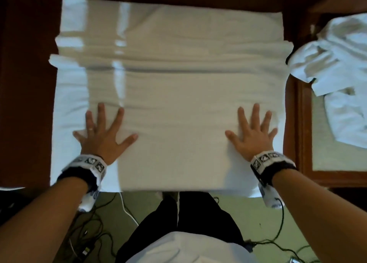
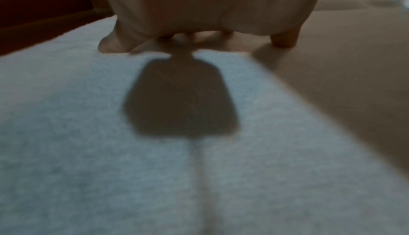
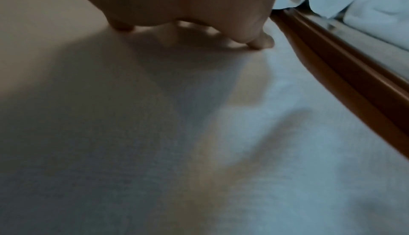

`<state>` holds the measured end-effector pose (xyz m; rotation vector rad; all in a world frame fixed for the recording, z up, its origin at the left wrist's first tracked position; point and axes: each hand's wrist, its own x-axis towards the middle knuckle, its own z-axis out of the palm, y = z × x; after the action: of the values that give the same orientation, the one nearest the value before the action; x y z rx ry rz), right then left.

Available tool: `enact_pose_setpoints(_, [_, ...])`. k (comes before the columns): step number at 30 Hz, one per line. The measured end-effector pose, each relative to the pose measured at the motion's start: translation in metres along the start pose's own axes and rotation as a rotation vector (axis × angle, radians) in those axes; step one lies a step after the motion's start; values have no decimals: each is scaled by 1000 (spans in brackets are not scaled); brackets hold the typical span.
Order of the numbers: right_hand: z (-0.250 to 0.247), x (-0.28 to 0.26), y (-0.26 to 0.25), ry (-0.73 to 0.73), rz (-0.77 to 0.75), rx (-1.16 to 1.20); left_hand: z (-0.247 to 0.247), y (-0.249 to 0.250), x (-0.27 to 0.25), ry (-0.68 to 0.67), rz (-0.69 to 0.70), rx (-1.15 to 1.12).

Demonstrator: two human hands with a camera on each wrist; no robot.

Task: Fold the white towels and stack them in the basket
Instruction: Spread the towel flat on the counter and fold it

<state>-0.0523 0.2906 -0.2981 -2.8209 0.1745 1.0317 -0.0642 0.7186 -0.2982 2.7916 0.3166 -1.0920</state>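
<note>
A large white towel (image 1: 178, 80) lies spread across a dark wooden table (image 1: 25, 104), folded over itself, with a crease line running across it beyond the hands. To the towel's right, a crumpled heap of white towels (image 1: 337, 68) sits on a glass-topped side table (image 1: 303, 127). The person's left hand (image 1: 103, 133) presses flat on the towel's near left part, fingers spread and straight. The right hand (image 1: 252, 131) presses its near right part the same way, fingers splayed, gripping nothing.
</note>
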Motion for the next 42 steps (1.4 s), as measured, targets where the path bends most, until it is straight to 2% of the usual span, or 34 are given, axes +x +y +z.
enact_pose_setpoints(5, [-39,51,-11,53,-34,21,-40,13,48,45,26,6])
enact_pose_setpoints(8, [-40,46,-14,74,-36,31,-45,16,44,57,66,-20])
enact_pose_setpoints(11, [-11,4,-8,115,-28,9,-14,9,5,68,80,8])
enact_pose_setpoints(15, [43,-61,12,19,-19,-5,44,-7,-49,11,44,-7])
enact_pose_setpoints(18, [48,-50,17,48,-20,-44,46,-10,-38,40,13,4])
enact_pose_setpoints(23, [21,-15,9,122,-47,-34,25,-1,-12,104,41,-13])
enact_pose_setpoints(27, [38,-52,20,314,10,88,55,-23,-52,165,63,-33])
enact_pose_setpoints(31, [82,-100,61,208,-25,36,107,-65,-94,120,20,3])
enact_pose_setpoints(33, [87,-105,73,277,-35,75,109,-66,-98,126,-8,8])
enact_pose_setpoints(35, [81,-105,76,486,40,278,105,-54,-98,165,-14,9])
enact_pose_setpoints(37, [71,-105,80,629,195,482,101,-39,-94,211,57,25])
enact_pose_setpoints(40, [61,-103,81,523,381,552,101,-16,-81,223,177,49])
enact_pose_setpoints(42, [59,-101,79,429,422,527,106,-4,-73,191,161,35])
